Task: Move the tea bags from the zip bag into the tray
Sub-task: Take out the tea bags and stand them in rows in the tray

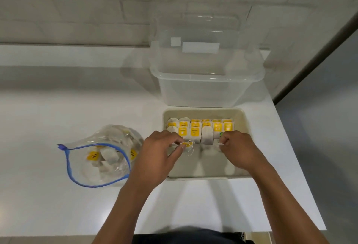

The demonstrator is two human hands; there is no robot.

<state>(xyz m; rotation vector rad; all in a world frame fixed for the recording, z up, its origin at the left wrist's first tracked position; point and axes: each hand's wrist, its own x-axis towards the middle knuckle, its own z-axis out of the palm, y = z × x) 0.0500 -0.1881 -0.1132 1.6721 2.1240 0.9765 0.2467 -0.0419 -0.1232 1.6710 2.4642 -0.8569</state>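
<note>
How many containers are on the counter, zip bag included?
3: the zip bag at left, the tray under both hands, and a clear tub behind the tray. None seem hidden.

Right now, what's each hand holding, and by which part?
Left hand: a tea bag's yellow tag, pinched, string dangling. Right hand: a tea bag by its edge. Both over the tray.

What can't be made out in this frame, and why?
- Head view: what the right hand pinches, covered by its fingers.
- Near-left corner of the tray, hidden by the left hand.
- Tag print on the tea bags: mostly too small.
- Count of bags in the zip bag: overlapping, blurred.
</note>
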